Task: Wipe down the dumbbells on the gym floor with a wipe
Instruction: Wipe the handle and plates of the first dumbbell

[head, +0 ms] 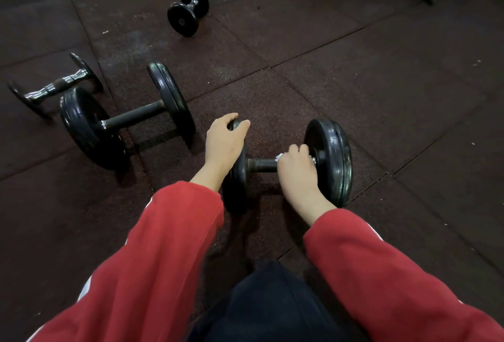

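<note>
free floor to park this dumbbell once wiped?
Bare floor right of the held dumbbell, and ahead between it and the small dumbbell. Left is crowded: big dumbbell and chrome-handled dumbbell sit close together.

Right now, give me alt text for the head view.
The right hand wipes the nearest dumbbell's handle with a white wipe while the left hand grips its left plate. Three more dumbbells lie on the rubber floor beyond.
</note>
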The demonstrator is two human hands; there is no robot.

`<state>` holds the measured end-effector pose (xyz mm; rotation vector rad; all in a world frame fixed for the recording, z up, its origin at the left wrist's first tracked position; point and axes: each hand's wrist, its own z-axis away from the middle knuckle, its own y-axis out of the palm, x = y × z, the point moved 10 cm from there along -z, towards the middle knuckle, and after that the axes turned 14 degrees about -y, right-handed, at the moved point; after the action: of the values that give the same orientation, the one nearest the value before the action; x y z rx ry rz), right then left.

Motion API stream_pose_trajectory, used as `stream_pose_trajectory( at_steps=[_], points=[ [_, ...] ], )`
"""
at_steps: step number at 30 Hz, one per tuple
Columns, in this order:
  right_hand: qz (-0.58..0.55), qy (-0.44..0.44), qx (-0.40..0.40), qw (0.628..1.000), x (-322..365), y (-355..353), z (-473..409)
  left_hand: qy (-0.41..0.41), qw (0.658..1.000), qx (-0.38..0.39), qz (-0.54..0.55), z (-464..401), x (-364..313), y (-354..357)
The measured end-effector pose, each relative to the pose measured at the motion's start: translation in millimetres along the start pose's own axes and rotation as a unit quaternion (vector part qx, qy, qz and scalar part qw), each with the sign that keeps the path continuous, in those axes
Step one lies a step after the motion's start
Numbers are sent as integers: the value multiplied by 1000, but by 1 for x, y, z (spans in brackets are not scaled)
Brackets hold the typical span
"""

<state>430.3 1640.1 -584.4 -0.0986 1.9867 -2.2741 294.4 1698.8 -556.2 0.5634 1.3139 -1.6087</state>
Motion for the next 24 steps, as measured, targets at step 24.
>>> stream_pose_trajectory(
  at_steps=[24],
  points=[
    [22, 43, -80, 996, -9, -6, 14, 3, 1000, -2, 2, 2, 1, -1]
  ],
)
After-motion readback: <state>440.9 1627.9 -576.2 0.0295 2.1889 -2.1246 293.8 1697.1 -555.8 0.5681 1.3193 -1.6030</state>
